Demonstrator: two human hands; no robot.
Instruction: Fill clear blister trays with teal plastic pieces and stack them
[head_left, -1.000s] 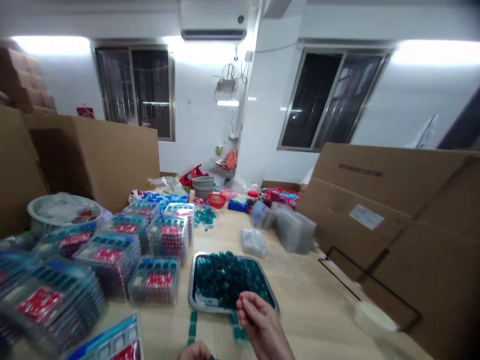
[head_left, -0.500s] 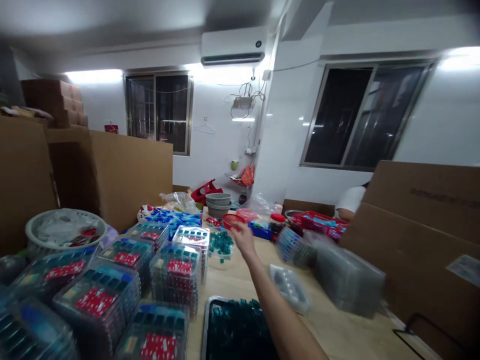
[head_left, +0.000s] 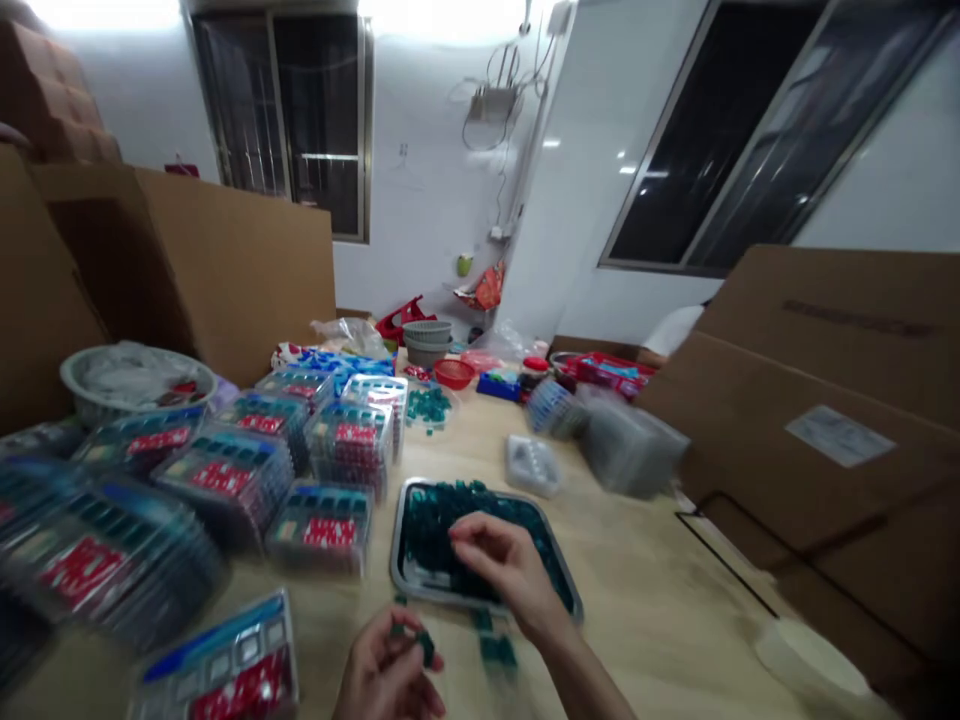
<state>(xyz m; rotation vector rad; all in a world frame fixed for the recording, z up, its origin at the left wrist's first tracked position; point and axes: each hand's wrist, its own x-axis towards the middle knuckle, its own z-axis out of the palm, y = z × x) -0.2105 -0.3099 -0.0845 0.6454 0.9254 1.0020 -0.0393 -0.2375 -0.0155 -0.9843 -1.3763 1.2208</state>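
My left hand [head_left: 394, 668], low in the middle of the view, has its fingers curled around small dark green pieces [head_left: 425, 648]. Over a metal-rimmed tray [head_left: 398, 545] is my right hand [head_left: 504, 565], thumb and fingertips pinched together; whatever it pinches is hidden. Dark green translucent pieces [head_left: 427, 520] fill the tray in a heap. A few more loose green pieces [head_left: 499, 652] lie on the table just below it, blurred. Left of my left hand, a clear plastic case [head_left: 244, 665] with compartments, a blue item and a red dotted card lies tilted.
Stacks of filled clear cases [head_left: 225, 480] cover the left side. Farther back are a plate of green pieces [head_left: 429, 405], a red basket [head_left: 454, 374] and a white compartment tray [head_left: 532, 465]. Stacked clear plastic [head_left: 634, 440], a cardboard box [head_left: 810, 400] and a tape roll [head_left: 814, 660] stand right.
My right hand has drawn back from the far red basket to the green pieces in the near tray. My left hand has come into view. The camera has tilted down.
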